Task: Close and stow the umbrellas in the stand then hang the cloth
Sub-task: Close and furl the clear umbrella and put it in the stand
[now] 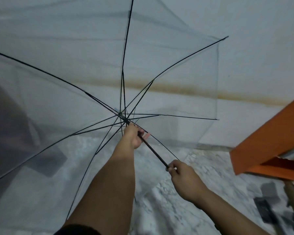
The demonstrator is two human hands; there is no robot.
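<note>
A transparent umbrella [85, 68] with black ribs is fully open and fills most of the head view, its canopy facing away from me. My left hand [134, 135] grips the black shaft [153, 150] just below the runner, near the hub where the ribs meet. My right hand [182, 175] is closed around the lower end of the shaft, hiding the handle. No stand and no cloth can be made out.
An orange structure [268, 143] juts in from the right, close to the canopy's edge. A dark shape [10, 133] shows through the plastic at the left. Dark objects [270, 206] lie at the lower right. A white wall with a brown stain stands behind.
</note>
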